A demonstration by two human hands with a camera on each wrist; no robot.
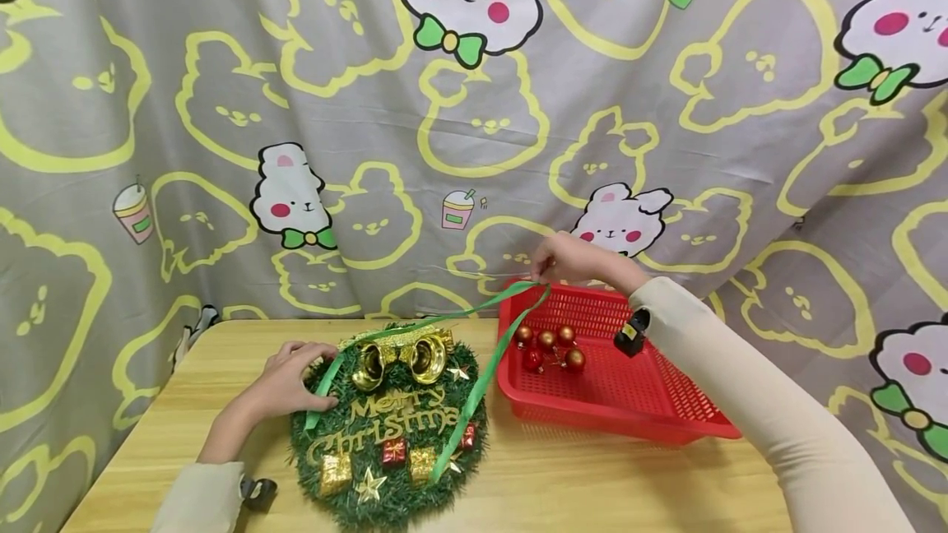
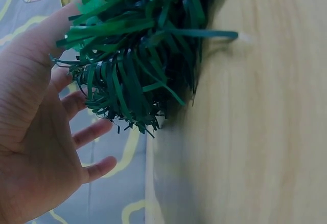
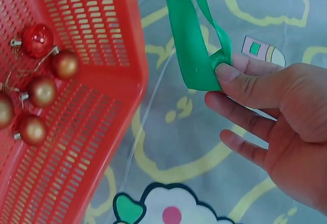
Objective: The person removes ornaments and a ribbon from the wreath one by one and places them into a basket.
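A green Christmas wreath (image 1: 400, 500) lies on the table, with gold "Merry Christmas" lettering, gold bells (image 1: 427, 359), stars and small gift boxes. My left hand (image 1: 292, 381) rests at its upper left edge. In the left wrist view, the thumb lies against the tinsel (image 2: 138, 75), and the other fingers (image 2: 94, 132) are spread loosely beside it. Above the back of the red basket, my right hand (image 1: 566, 260) pinches a green ribbon (image 3: 191, 45) between thumb and forefinger. From that pinch, two ribbon lengths run down to the wreath, one across the bells and one over its right side.
Right of the wreath stands a red plastic basket (image 1: 592, 414) holding several gold and red ball ornaments (image 1: 546, 340). My right forearm (image 1: 741, 385) reaches over it. Behind the wooden table (image 1: 563, 484) hangs a grey patterned curtain (image 1: 355, 122).
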